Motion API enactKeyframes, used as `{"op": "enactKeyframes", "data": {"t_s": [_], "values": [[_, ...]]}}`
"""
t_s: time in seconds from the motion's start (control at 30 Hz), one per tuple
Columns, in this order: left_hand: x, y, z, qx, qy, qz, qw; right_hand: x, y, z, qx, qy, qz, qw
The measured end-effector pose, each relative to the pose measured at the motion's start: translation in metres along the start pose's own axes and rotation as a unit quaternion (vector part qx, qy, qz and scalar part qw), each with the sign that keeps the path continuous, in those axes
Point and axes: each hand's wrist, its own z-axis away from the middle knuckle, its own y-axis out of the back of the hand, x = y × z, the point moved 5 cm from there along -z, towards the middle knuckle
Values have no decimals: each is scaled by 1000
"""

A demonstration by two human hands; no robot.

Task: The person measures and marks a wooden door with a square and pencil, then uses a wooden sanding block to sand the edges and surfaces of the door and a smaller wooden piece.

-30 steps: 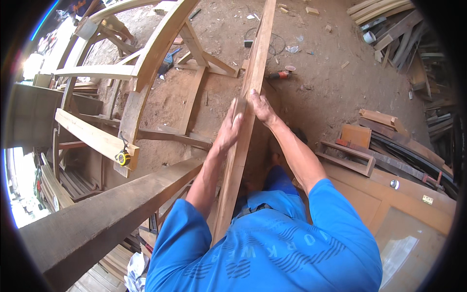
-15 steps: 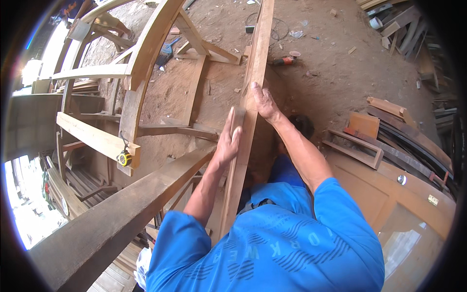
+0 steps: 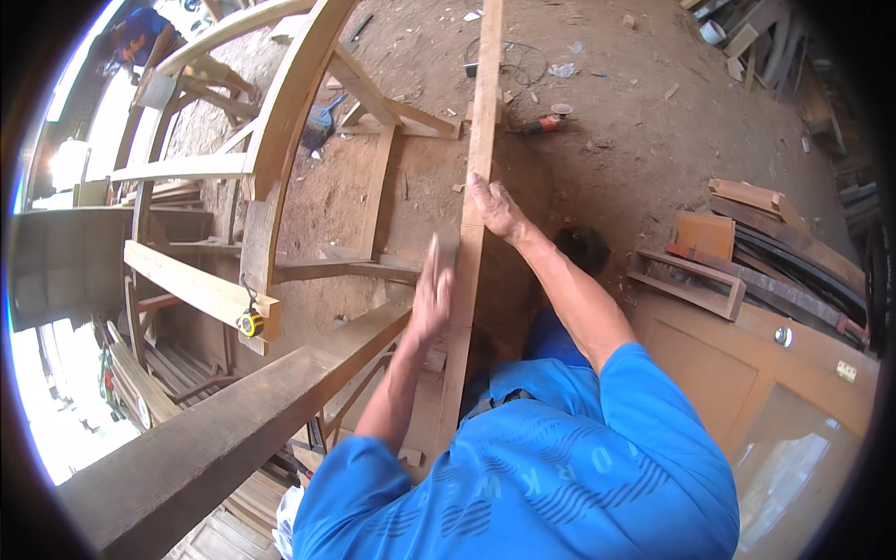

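Observation:
A long, narrow wooden plank (image 3: 483, 112) runs away from my body, its upper face pale and smooth. My right hand (image 3: 497, 210) grips its right edge, with the thumb laid on top and the other fingers partly hidden. On the left side of the plank is my left hand (image 3: 432, 297), fingers stretched and a little smeared by motion. Between its fingers and thumb sits a flat grey-brown block (image 3: 448, 248), blurred; its exact kind is unclear. A thin line crosses the plank near my right hand.
Left stands a wooden frame (image 3: 257, 224) with a yellow tape measure (image 3: 250, 323) hanging on it. A thick beam (image 3: 243, 406) slants in from lower left. An orange power tool (image 3: 541, 124) lies on the dirt floor. A panelled door (image 3: 695, 350) lies right. Another person (image 3: 145, 37) is far left.
My left hand and the block have moved down toward my body along the plank. My right hand still grips the edge. The view has shifted slightly, and the plank appears a little further left.

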Motion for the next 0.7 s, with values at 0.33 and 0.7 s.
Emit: {"op": "enactKeyframes", "data": {"t_s": [0.33,0.7], "values": [[71,67,-73,-50,8,27,998,-123,40,64,118,280,200,931],[69,14,129,-164,192,166,953,-119,-46,248,-472,37,202,857]]}}
